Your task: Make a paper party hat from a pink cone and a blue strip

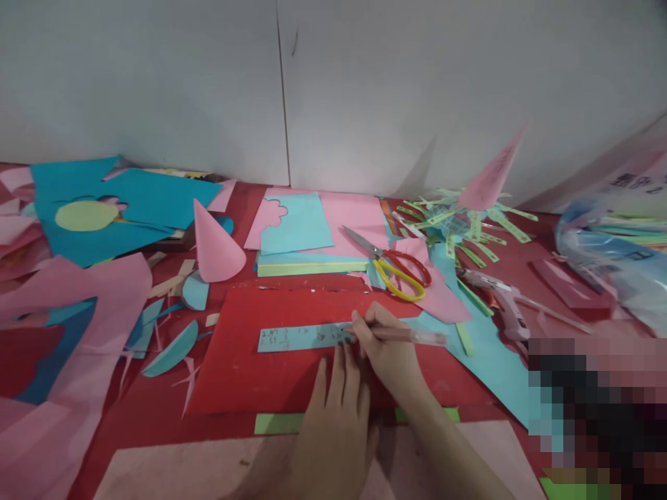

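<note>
A light blue paper strip (pixel 292 338) with handwritten figures lies across a red sheet (pixel 240 382). My right hand (pixel 388 347) is closed round a pen (pixel 417 336), its tip at the right part of the strip. Fingers stretched out, my left hand (pixel 336 410) lies flat on the red sheet, fingertips at the strip's lower edge. Beyond my right hand rest scissors (pixel 399 267) with one red and one yellow handle, their blades apart. The right end of the strip is hidden behind my right hand.
A pink paper cone (pixel 213 250) stands at the left among paper scraps. A stack of coloured sheets (pixel 313 265) lies ahead. At the right are a second cone (pixel 492 173) with green strips, a glue gun (pixel 500 298) and a plastic bag (pixel 620 236). A wall (pixel 208 83) closes the back.
</note>
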Action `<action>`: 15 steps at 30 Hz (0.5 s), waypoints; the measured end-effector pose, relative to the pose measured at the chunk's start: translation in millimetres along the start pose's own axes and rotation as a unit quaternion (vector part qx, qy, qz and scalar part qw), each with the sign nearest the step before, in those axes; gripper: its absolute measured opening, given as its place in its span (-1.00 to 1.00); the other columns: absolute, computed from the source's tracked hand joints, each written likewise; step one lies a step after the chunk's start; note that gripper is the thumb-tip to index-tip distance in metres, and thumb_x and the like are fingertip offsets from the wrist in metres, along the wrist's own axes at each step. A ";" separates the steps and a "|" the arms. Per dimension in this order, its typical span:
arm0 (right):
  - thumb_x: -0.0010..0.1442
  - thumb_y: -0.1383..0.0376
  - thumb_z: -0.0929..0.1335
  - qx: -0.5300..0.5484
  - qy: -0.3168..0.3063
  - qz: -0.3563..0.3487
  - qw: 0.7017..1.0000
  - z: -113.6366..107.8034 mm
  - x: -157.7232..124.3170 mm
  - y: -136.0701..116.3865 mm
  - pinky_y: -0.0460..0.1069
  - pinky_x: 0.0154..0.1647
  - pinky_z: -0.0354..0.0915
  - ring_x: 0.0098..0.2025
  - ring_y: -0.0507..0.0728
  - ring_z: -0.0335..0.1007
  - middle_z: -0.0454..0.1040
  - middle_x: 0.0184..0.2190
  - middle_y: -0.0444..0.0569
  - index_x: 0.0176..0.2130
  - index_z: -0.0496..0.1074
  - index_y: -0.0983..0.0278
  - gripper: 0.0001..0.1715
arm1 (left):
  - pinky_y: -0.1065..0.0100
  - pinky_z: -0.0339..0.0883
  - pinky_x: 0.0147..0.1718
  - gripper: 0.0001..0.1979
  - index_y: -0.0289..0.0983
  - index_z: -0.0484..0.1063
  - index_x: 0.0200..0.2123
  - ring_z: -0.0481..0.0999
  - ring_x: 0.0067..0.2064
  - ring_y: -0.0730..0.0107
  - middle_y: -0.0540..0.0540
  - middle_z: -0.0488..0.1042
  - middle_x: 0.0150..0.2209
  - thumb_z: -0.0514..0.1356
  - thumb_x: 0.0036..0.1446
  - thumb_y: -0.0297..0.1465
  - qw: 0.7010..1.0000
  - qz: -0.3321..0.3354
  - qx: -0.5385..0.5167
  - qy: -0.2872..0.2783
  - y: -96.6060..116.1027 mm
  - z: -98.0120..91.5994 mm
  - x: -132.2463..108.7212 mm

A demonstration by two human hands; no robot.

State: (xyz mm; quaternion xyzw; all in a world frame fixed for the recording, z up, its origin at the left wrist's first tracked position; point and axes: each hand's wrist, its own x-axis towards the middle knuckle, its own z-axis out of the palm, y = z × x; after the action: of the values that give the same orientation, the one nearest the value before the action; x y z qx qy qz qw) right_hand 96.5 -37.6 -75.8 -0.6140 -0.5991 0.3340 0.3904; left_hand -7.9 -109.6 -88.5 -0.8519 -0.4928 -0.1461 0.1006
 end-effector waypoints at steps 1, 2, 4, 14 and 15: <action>0.13 0.16 0.25 0.006 0.002 0.003 1.000 -0.2 0.4 -0.3 -0.11 -0.65 0.07 -0.72 -0.04 0.09 0.16 -0.79 -0.28 -0.62 0.06 0.21 -0.60 | 0.12 0.21 -0.07 -0.60 -0.38 0.43 -0.19 0.34 0.03 0.09 -0.27 0.42 -0.03 -0.06 0.12 -0.25 1.000 0.001 0.000 0.001 -0.3 -0.2 0.3; 0.13 0.16 0.26 0.018 0.005 0.007 1.000 -0.6 0.8 -0.5 -0.11 -0.63 0.10 -0.71 -0.03 0.12 0.17 -0.79 -0.27 -0.62 0.07 0.21 -0.61 | 0.12 0.21 -0.07 -0.61 -0.37 0.44 -0.19 0.34 0.03 0.10 -0.26 0.42 -0.04 -0.05 0.12 -0.25 1.000 -0.001 -0.002 0.001 -0.4 -0.3 0.7; 0.14 0.16 0.26 0.055 0.014 0.016 0.998 -1.6 1.5 -1.1 -0.10 -0.57 0.17 -0.67 -0.01 0.21 0.18 -0.80 -0.27 -0.62 0.08 0.20 -0.61 | 0.13 0.20 -0.06 -0.61 -0.35 0.44 -0.20 0.34 0.03 0.11 -0.23 0.44 -0.06 -0.04 0.11 -0.24 1.000 -0.006 -0.011 0.000 -0.3 0.0 1.1; 0.13 0.13 0.27 0.072 -0.057 0.004 0.996 -2.1 -0.8 -7.8 -0.12 -0.56 0.18 -0.60 0.00 0.28 0.29 -0.70 -0.21 -0.64 0.10 0.22 -0.59 | 0.14 0.21 -0.06 -0.61 -0.36 0.47 -0.25 0.35 0.02 0.11 -0.23 0.45 -0.07 -0.02 0.09 -0.23 1.000 -0.017 -0.016 0.011 1.5 0.4 0.9; 0.12 0.13 0.27 0.072 -0.060 0.008 0.996 -1.7 -0.8 -8.0 -0.12 -0.56 0.19 -0.60 0.00 0.28 0.29 -0.71 -0.21 -0.64 0.10 0.21 -0.59 | 0.14 0.22 -0.06 -0.62 -0.35 0.47 -0.25 0.35 0.02 0.11 -0.22 0.46 -0.08 -0.02 0.09 -0.23 1.000 -0.019 -0.016 0.012 1.5 -0.1 1.4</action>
State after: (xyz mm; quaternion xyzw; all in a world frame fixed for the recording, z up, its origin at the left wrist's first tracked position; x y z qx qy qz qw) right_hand 94.2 -38.7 -67.9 -0.5678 -0.5911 0.4157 0.3943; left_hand -6.0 -109.2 -88.0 -0.8419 -0.5055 -0.1661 0.0895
